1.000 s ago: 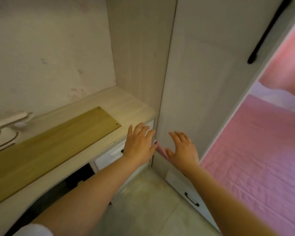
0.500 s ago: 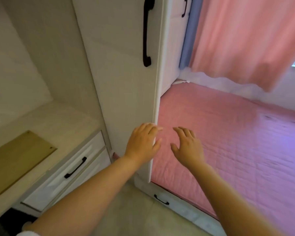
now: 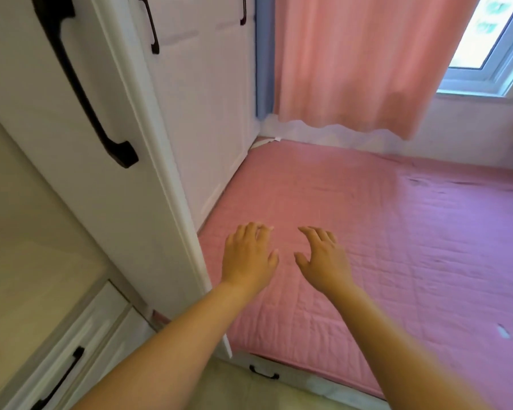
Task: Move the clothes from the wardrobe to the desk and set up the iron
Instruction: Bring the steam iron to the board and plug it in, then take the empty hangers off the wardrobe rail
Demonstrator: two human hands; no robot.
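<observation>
- So the view has swung right in the last second: the counter (image 3: 27,285) with its wooden board and the iron was in front a second ago, now only a corner of the counter shows at the left edge, and the iron is out of frame.
- Both hands have come along with the turn. Left hand (image 3: 248,255) and right hand (image 3: 323,258) hover over the pink bed (image 3: 397,247), fingers loose and spread, holding nothing.
- Left hand has slid off the wardrobe door (image 3: 107,143) and now sits just beside its edge.
- My read: still heading for the wardrobe, nothing fetched yet.
- Hidden stuff: all the doors I can see look closed, so no clothes visible anywhere. The long black handle (image 3: 80,81) is cut off at the top, and the farther doors (image 3: 202,99) only partly show.
</observation>
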